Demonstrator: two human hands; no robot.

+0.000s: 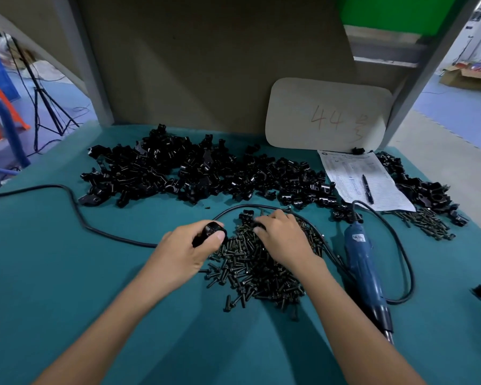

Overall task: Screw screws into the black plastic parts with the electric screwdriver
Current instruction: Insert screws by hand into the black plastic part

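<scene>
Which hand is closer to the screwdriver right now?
Right. The right hand rests on the screw pile, just left of the screwdriver. The left hand holds a black part at the pile's far left edge, farther away.

The screw pile (250, 273) lies under the right hand (283, 237), just right of the left hand (184, 251), with a plastic part (210, 232) in it. The electric screwdriver (364, 273) lies right of the right hand; the heap of parts (156, 173) lies beyond both.
</scene>
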